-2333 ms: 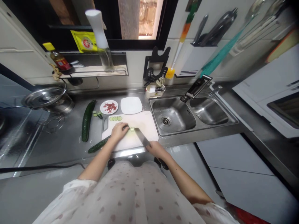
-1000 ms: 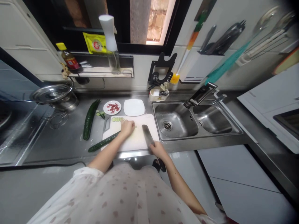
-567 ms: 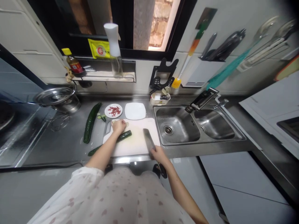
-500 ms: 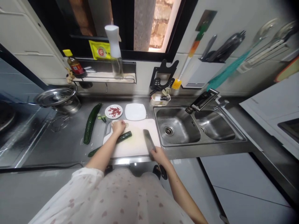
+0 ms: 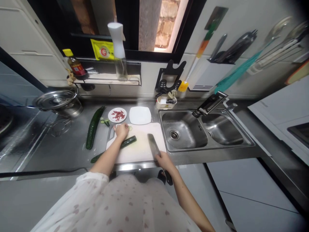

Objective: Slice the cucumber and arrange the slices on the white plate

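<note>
My left hand [image 5: 121, 131] rests at the far left corner of the white cutting board [image 5: 142, 152], fingers curled over the cut cucumber slices; one slice [image 5: 130, 128] shows beside it. The half-cut cucumber [image 5: 128, 140] lies slanted across the board, its stem end hanging off toward the counter edge. My right hand [image 5: 162, 158] grips a cleaver by the handle at the board's near right corner. Its blade [image 5: 152, 145] points away from me and is clear of the cucumber.
A whole cucumber [image 5: 93, 127] and cucumber ends [image 5: 105, 121] lie left of the board. Behind the board are a small plate of red bits [image 5: 117, 115] and a white plate [image 5: 140, 115]. A double sink [image 5: 183, 133] is right, a lidded pot [image 5: 56, 100] far left.
My left hand let go of the cucumber and moved to the far left corner of the board, over the slices. The cleaver came off the cucumber to the board's right side.
</note>
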{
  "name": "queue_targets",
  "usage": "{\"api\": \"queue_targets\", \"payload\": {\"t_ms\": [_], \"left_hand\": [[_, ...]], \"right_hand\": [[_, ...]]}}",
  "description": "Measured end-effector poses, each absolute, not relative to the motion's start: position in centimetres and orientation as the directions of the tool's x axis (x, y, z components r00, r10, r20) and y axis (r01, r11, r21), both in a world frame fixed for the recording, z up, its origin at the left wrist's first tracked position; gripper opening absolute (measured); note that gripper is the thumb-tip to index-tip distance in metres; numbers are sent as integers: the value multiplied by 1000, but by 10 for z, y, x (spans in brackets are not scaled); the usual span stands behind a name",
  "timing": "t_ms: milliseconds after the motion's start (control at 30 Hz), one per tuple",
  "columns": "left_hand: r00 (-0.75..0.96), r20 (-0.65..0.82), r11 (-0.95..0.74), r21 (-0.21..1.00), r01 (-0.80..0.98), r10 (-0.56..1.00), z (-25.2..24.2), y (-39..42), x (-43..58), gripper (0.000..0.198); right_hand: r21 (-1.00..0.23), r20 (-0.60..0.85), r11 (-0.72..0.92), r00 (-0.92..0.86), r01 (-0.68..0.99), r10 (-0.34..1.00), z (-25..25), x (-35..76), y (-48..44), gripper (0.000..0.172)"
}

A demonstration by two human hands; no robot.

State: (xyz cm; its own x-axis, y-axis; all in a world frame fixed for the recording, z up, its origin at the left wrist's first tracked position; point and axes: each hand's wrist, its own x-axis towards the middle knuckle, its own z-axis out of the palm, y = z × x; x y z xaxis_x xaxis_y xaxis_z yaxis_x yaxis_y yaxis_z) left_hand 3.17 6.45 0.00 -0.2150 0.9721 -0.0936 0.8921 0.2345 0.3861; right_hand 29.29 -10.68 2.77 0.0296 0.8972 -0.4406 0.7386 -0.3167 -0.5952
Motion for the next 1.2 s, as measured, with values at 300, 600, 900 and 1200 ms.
{"api": "queue_targets", "payload": {"t_ms": [300,600,900,1200], "left_hand": [[-208,-74,221,384,897,975,0,64,31,23],[12,-26,-3,330,944,1000,-4,54,15,25],[102,14,-101,310,945,995,-5,52,11,27],[98,27,-102,316,943,995,-5,54,12,28]], "right_hand": [[-597,-431,-309,29,740,902,27,294,-106,22],[-589,-432,-309,32,747,901,29,294,-107,21],[-582,-448,-327,43,745,893,33,287,-103,21],[-603,-466,-355,47,714,884,38,286,-102,23]]}}
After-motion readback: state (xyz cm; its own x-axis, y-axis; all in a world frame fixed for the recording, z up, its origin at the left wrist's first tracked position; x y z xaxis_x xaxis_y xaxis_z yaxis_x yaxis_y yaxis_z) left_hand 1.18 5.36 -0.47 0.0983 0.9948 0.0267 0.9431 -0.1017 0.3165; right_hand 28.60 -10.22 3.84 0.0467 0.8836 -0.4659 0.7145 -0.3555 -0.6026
